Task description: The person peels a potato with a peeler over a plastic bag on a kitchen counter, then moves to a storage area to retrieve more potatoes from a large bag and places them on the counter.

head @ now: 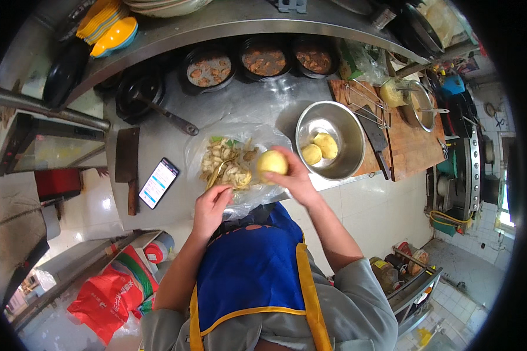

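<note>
My right hand [293, 175] holds a peeled potato [272, 165] above a clear plastic bag [263, 136] spread on the steel counter. My left hand [212, 206] is at the bag's front edge, thumb and fingertips together; whether something thin is between them cannot be told. On the bag lies a heap of peelings and scraps [224, 160], with a yellowish strip-like thing among them. To the right of the bag stands a steel bowl [354, 151] with two peeled potatoes [325, 145] inside.
A cleaver [127, 155] and a lit phone [159, 183] lie on the left. Behind stand a black pot with a ladle [167, 116] and black bowls of food [209, 70] under a steel shelf [263, 27]. Wooden boards [415, 147] bearing a dark-bladed knife [374, 137] are at right.
</note>
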The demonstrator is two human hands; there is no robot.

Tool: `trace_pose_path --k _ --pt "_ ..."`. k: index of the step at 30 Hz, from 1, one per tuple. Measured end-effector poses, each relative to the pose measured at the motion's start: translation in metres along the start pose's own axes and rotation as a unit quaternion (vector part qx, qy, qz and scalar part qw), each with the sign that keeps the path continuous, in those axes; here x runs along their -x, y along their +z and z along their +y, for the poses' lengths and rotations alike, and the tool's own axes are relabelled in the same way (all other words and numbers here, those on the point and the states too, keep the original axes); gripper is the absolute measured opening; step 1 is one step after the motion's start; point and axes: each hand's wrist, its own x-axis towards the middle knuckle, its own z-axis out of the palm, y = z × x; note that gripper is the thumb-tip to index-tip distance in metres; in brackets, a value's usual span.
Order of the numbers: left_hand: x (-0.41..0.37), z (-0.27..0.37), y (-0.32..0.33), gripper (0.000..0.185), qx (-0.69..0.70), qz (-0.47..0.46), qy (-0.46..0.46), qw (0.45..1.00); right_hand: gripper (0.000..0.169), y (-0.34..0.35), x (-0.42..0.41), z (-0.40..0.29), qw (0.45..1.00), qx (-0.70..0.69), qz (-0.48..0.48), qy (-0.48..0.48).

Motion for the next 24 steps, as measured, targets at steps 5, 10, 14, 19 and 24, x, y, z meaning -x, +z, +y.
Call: trace_pose_path --k 5,10,14,19,24 --pt "0.018 -0.004 -0.018 0.011 -0.050 0.047 -0.042 0.997 0.066 -0.095 -0.017 -0.017 0.901 0.360 0.208 -0.122" --pt "0.041 -0.018 -0.028 0.009 -0.010 0.105 -0.064 0.992 0.065 -0.121 -0.053 -0.015 0.827 0.525 0.147 -0.139" --pt "0.073 -0.023 -0.041 0.010 0.032 0.185 -0.091 0.978 0.063 -0.128 -0.070 0.006 0.803 0.581 0.081 -0.109" --pt "0.129 -0.022 -0.052 0.013 0.025 0.280 -0.152 0.948 0.058 -0.132 -0.065 0.008 0.809 0.567 0.087 -0.125" --pt "0.209 -0.061 -0.049 0.018 0.074 0.379 -0.164 0.908 0.017 -0.061 -0.032 -0.007 0.870 0.416 0.151 -0.217"
